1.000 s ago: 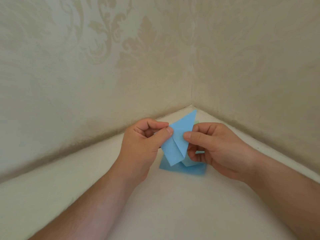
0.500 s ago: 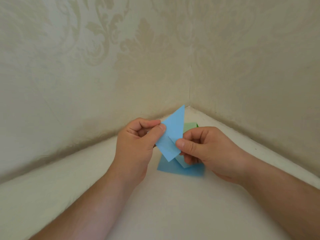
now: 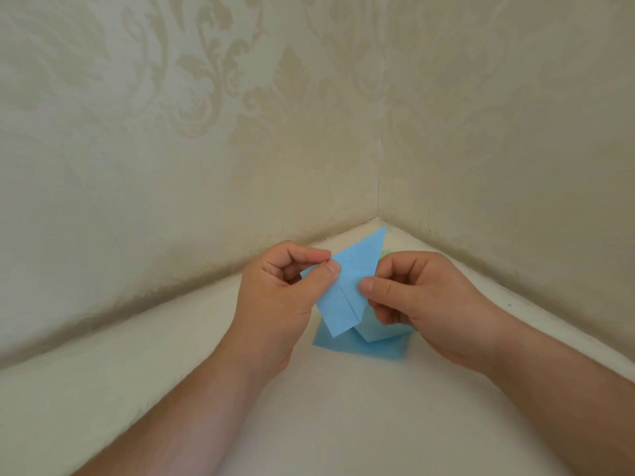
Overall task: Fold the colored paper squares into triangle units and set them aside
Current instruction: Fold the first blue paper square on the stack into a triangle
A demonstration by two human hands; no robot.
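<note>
Two hands hold one blue sheet in the air above the blue stack, part-folded, a centre crease running to its low point; the fold is midway, I judge. Left hand pinches its left edge, thumb over forefinger; right hand pinches the right flap, fingers curled. Next: fold the flap in and crease firmly.

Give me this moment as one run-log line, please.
step: folding | left hand: pinches blue paper | right hand: pinches blue paper | below: blue sheets
</note>
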